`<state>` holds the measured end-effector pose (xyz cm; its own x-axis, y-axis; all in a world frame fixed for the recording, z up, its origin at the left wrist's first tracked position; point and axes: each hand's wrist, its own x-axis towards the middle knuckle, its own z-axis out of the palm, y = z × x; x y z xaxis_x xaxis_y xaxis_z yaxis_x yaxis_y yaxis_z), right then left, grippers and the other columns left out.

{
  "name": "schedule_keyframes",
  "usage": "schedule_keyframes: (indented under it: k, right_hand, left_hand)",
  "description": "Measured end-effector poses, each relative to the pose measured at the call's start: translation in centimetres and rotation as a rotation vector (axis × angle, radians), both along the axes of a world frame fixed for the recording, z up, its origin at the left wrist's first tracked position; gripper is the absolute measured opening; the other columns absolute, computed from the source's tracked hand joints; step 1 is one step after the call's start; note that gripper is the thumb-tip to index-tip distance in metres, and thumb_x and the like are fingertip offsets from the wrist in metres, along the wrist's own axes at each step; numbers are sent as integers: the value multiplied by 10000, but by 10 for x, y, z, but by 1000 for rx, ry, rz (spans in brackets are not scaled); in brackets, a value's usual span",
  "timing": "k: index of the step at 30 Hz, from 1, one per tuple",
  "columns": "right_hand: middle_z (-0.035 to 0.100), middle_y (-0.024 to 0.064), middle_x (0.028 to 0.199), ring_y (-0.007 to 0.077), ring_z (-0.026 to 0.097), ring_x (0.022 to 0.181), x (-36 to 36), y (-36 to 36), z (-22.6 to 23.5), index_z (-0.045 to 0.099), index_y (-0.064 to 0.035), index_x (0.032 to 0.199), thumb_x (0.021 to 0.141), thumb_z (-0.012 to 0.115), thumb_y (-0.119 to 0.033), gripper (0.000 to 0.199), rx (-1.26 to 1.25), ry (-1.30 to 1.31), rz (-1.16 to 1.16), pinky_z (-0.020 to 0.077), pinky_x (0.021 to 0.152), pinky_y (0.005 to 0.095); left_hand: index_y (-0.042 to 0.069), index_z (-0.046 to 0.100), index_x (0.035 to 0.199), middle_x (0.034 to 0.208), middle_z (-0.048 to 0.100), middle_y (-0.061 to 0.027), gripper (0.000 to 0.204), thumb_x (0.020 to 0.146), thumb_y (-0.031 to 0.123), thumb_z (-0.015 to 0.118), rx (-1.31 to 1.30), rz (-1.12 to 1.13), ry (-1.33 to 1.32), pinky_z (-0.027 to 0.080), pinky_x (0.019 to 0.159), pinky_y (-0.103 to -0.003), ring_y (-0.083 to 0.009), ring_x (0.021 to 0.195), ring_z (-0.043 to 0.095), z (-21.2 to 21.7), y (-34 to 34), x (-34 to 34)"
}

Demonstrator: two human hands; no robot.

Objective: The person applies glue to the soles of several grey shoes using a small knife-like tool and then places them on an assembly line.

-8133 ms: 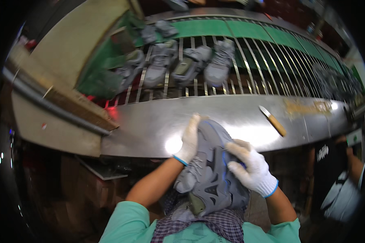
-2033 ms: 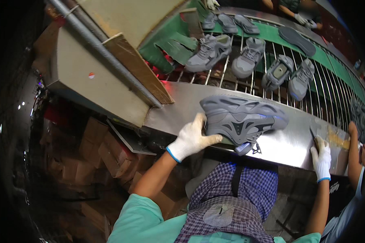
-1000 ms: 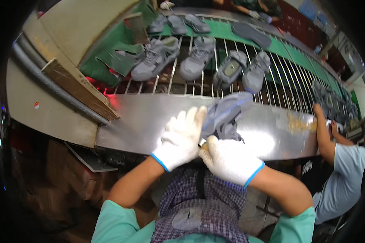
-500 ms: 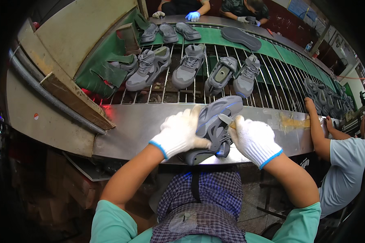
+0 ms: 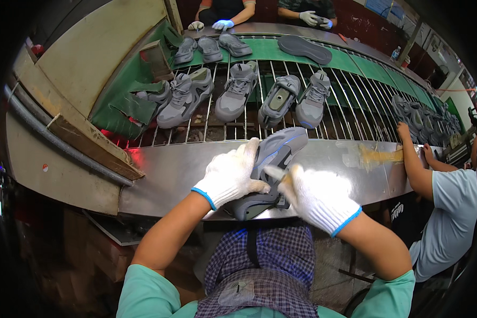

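A grey shoe (image 5: 282, 153) lies tilted on its side on the metal ledge, sole edge toward the far right. My left hand (image 5: 230, 172), in a white knitted glove with a blue cuff, grips its left side, thumb across the upper. My right hand (image 5: 320, 199), gloved alike, is closed round a small tool (image 5: 274, 172) with a yellowish handle and a pale flat tip. That tip is at the shoe's side, close to my left thumb. Blur hides its exact kind and whether it touches. Part of the shoe's near end is covered by my left hand.
Several grey shoes (image 5: 237, 95) stand on the metal-rod rack beyond the metal ledge (image 5: 164, 175). A loose sole (image 5: 304, 49) lies on the green strip. Co-workers' gloved hands (image 5: 223, 24) are across the line. At right, a co-worker's arm (image 5: 416, 159) reaches over the ledge.
My right hand and the tool have moved left and nearer to me along the shoe's side. The shoe stays in my left hand. The view has shifted slightly.
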<state>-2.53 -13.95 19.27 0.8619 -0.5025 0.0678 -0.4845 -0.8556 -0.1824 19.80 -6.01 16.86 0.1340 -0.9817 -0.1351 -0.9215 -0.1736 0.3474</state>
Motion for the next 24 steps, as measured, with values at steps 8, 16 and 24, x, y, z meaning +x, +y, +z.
schedule_keyframes:
  k: [8,16,24]
  right_hand:
    - [724,271,763,457,732,672,34,9,-12,619,31,997,1125,488,-377,447,342,78,-68,609,669,566]
    - [740,219,876,370,739,767,-40,-57,-48,683,-73,1142,1096,579,-459,403,351,-259,-343,571,695,483]
    - [556,243,1501,438,568,1355,-14,-95,-63,465,-84,1563,694,887,-78,966,-272,-138,13,500,1132,507]
  left_hand:
    - [50,396,1564,1399,636,-254,1039,770,502,890,-80,-76,-20,575,980,-518,-435,1193,689,-11,-1,6]
    - [-22,489,1536,1481,586,-257,1004,741,389,944,-690,73,-62,509,1140,-471,-435,1335,613,-42,89,41]
    - [-70,572,1476,1558,467,-337,1072,823,764,737,-284,295,-154,154,1294,-676,-552,1526,331,-122,175,-10]
